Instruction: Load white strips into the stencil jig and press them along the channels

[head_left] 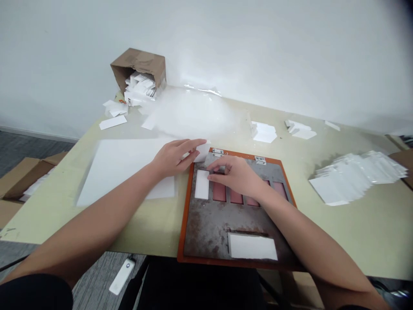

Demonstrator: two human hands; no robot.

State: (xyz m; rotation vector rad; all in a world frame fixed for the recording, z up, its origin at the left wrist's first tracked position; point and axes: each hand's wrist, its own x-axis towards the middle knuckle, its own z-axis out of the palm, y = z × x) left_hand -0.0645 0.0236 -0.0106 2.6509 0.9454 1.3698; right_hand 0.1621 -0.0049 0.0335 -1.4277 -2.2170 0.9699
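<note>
My left hand (176, 158) has its thumb and forefinger around a small white card (203, 151) at the upper left corner of a dark metal plate (206, 228). My right hand (238, 175) is over the plate's row of slots, fingers curved with a gap between thumb and forefinger. Its fingertips are at the right edge of a white card (202, 185) lying in the leftmost slot. Several other slots show a reddish-pink bottom (220, 193), partly covered by my right hand and forearm. A stack of white cards (252, 246) lies on the plate's near part.
The plate has an orange base (182, 241) and hinges (260, 160). White sheets (119, 165) lie at left. A cardboard box (145, 60) spills cards at the back. Card piles (263, 131) stand behind, and a fanned row of cards (351, 176) at right.
</note>
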